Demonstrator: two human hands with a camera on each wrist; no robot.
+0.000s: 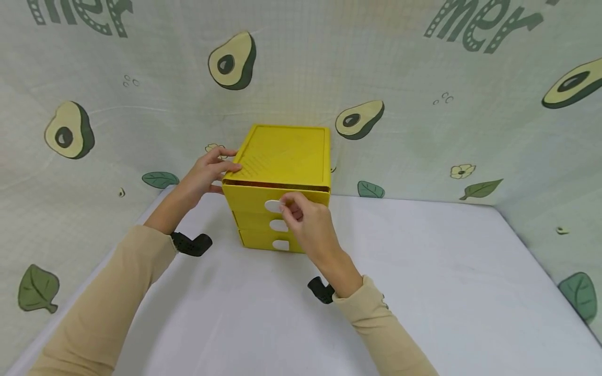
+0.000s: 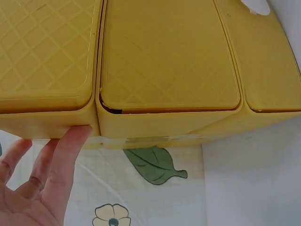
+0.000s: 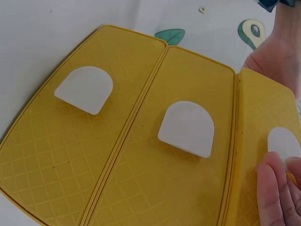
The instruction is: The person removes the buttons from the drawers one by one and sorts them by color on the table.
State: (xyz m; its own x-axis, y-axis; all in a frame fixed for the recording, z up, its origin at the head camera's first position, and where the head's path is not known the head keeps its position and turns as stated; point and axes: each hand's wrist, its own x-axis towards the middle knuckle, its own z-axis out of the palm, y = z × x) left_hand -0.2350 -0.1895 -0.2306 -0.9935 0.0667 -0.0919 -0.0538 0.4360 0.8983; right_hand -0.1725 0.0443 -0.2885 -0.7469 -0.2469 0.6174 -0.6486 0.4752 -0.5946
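White tabletop [image 1: 423, 271], backed by a pale cloth printed with avocados and leaves [image 1: 423, 104]: a yellow plastic three-drawer cabinet [image 1: 282, 156] is stood at the rear centre, its top drawer [image 1: 249, 197] drawn slightly forward. The upper left edge of the cabinet is touched by the straight fingers of the left hand [image 1: 207, 172]. The white rounded handle [image 1: 274, 206] of the top drawer is pinched by the curled fingers of the right hand [image 1: 310, 224].
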